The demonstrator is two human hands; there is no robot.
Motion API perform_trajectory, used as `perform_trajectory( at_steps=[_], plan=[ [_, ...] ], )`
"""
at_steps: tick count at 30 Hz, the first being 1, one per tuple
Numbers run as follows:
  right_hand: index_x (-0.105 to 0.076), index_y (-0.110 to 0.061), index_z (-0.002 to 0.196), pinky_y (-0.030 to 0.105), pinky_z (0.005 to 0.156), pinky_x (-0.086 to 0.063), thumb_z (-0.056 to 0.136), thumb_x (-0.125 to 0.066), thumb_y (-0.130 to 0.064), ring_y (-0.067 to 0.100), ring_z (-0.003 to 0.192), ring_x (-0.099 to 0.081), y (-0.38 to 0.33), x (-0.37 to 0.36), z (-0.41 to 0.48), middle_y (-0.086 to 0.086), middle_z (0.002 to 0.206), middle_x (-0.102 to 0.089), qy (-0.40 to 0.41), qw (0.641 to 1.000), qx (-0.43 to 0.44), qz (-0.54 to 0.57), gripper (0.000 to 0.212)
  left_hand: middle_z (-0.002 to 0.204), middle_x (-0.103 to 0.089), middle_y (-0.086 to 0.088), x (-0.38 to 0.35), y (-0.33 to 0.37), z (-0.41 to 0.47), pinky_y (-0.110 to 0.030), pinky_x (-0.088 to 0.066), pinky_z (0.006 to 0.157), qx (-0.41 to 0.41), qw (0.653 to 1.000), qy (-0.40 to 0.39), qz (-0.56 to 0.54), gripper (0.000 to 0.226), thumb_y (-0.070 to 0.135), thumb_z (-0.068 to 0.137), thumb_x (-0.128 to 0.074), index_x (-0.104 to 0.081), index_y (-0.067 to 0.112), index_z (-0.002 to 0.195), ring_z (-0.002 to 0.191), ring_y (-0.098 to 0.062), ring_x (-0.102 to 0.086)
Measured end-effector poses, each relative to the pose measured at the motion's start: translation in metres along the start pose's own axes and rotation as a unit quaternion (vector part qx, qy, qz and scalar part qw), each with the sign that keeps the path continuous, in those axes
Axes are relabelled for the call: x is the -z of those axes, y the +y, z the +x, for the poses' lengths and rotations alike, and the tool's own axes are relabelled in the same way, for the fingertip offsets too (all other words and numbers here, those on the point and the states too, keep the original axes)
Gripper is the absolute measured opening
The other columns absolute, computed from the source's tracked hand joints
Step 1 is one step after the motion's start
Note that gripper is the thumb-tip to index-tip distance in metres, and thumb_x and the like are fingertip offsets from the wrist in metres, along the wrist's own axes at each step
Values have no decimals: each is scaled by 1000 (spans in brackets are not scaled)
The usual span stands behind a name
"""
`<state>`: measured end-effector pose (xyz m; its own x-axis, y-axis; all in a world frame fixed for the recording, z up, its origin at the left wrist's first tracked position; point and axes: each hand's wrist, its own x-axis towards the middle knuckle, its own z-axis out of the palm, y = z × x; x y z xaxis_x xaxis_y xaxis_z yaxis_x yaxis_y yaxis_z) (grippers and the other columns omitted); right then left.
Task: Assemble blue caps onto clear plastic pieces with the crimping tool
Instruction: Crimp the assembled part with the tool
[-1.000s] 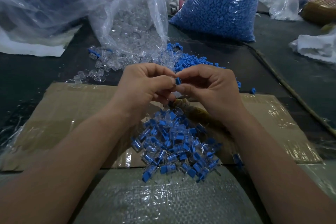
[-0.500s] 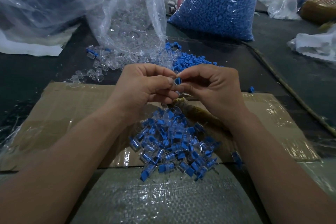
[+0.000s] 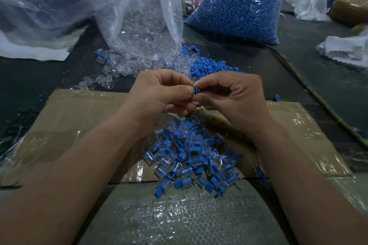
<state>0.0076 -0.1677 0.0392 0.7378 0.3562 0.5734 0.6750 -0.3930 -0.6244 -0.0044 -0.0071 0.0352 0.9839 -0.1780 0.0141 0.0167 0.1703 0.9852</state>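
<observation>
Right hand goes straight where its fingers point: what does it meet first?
The right hand pinches a blue cap; just past it, the left hand, gripping the same cap.

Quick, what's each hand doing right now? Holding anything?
Left hand: closed, pinching the blue cap at its fingertips.
Right hand: closed, pinching the same blue cap from the other side.

Dim light, glare, wide-angle distortion
</observation>
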Motion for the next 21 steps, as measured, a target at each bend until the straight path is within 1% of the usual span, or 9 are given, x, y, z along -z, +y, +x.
perform_trajectory(
  at_steps=[3,5,7,9,12,15,18,19,21],
  plan=[
    [-63,-17,94,12,70,-51,70,-75,-9,1,77,-62,0,-1,0,-13,81,-62,-14,1000,3,-14,28,56,-66,-7,0,0,2,-19,-51,44,7,1000,1,5,9,1,65,-65,-61,5,72,46,-13,-62],
    [-65,-19,92,13,69,-51,69,-76,-12,1,75,-63,-1,1,1,-13,79,-63,-27,999,-19,-4,26,56,-66,-7,0,-1,2,-18,-51,44,9,1000,6,3,8,-1,69,-64,-61,5,72,45,-12,-62],
    [-67,-23,85,13,67,-51,68,-73,-24,0,71,-64,-1,5,2,-17,75,-65,-40,996,-72,14,19,56,-66,-7,1,0,2,-17,-51,44,8,1000,9,-6,8,2,66,-65,-61,4,73,46,-12,-62],
    [-66,-31,77,10,63,-48,65,-68,-35,-2,67,-63,2,14,3,-16,68,-67,-48,990,-134,17,13,56,-66,-7,1,0,2,-17,-50,45,7,1000,19,-18,5,-1,72,-63,-61,4,73,48,-12,-63],
    [-63,-35,75,8,65,-46,65,-72,-35,-6,68,-62,14,34,6,-19,71,-67,-90,973,-209,-39,13,57,-65,-6,3,-1,3,-17,-50,46,5,999,36,-32,9,-5,78,-59,-60,3,74,50,-13,-63],
    [-61,-38,83,11,69,-40,66,-76,-34,-8,79,-57,23,51,4,-19,86,-64,-186,937,-278,-102,23,57,-65,-5,5,-1,4,-17,-50,46,0,999,38,-36,11,-7,80,-57,-59,3,75,51,-13,-64],
    [-55,-42,93,14,66,-32,53,-78,-41,-7,87,-51,23,53,2,-24,95,-57,-294,889,-331,-113,46,57,-65,-3,6,-2,6,-16,-50,47,-12,998,44,-30,12,-7,81,-55,-57,4,75,52,-12,-64],
    [-52,-44,98,14,66,-30,48,-77,-45,-8,89,-47,23,52,2,-27,98,-53,-320,877,-338,-121,55,57,-65,-3,6,-2,6,-16,-50,47,-16,999,44,-28,13,-7,81,-55,-57,5,76,52,-12,-64],
    [-46,-45,108,13,65,-28,49,-78,-44,-10,89,-41,25,47,2,-31,99,-44,-338,868,-332,-152,67,56,-65,-2,7,-3,7,-16,-49,47,-22,998,47,-25,13,-6,81,-55,-57,5,76,52,-11,-64]
  ],
)
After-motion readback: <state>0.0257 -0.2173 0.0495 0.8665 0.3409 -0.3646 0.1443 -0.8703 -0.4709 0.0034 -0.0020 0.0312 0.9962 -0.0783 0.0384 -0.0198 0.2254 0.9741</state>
